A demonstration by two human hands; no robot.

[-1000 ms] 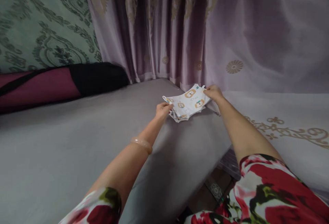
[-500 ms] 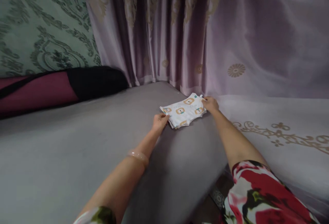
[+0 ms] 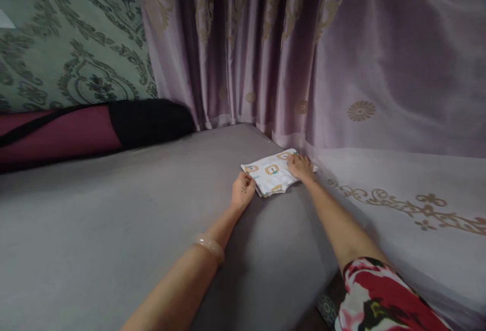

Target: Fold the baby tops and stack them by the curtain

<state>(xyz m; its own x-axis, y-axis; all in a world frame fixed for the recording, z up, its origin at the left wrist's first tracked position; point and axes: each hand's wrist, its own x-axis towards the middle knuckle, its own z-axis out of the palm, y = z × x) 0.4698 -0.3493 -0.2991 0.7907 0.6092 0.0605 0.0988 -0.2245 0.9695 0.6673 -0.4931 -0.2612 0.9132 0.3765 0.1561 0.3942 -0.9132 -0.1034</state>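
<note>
A small folded white baby garment [image 3: 266, 178], printed with orange lion-like faces and green bits, lies flat near the corner of the grey bed surface [image 3: 182, 184]. Several layers show along its near edge. My left hand [image 3: 243, 189] is at its left edge, fingers closed in a pinch on the fabric; the fingertips are partly hidden. Spread over the top right part of the garment, my right hand [image 3: 301, 167] lies flat with its fingers apart. A pale bangle [image 3: 210, 248] circles my left wrist.
Purple curtains [image 3: 283, 68] with gold patterns hang right behind the garment and down the right side of the bed. A long maroon and black bag [image 3: 152, 121] lies along the green patterned wall [image 3: 94, 68]. Something dark with a pattern [image 3: 326, 305] shows below the bed's edge.
My right hand has moved from the garment's right edge onto its top and flattened there. My left hand stays at the left edge, fingers more curled. The view has shifted slightly left.
</note>
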